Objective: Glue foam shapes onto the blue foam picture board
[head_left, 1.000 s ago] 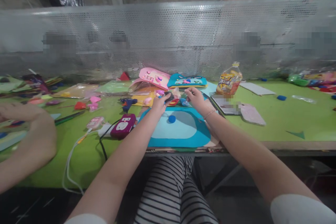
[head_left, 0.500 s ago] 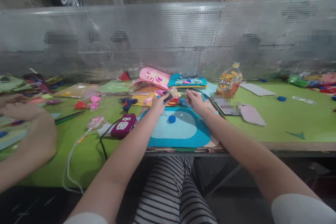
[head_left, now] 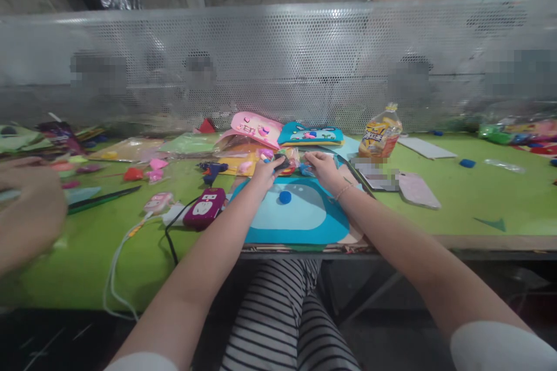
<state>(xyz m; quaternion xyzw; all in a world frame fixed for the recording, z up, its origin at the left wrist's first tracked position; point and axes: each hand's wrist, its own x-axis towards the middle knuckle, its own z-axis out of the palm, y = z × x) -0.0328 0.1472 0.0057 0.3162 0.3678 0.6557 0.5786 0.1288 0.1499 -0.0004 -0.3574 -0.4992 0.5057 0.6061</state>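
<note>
My left hand is closed round a small dark thing whose kind I cannot make out. Beside it, my right hand has its fingers pinched together at a clear bag with blue pieces; what lies between the fingertips is hidden. Below both hands lies a flat blue sheet with a pale blue rounded panel. A small round blue piece rests on that panel. Beyond the hands are a pink decorated piece and a blue decorated piece.
A glue gun, a purple case and a white cable are on the left. At right stand a drink bottle and a pink phone. Another person's hand is at far left.
My right hand has shifted slightly left, and my left hand has turned a little. The other person's arm at far left has drawn back to the left, uncovering more of a dark green tool.
</note>
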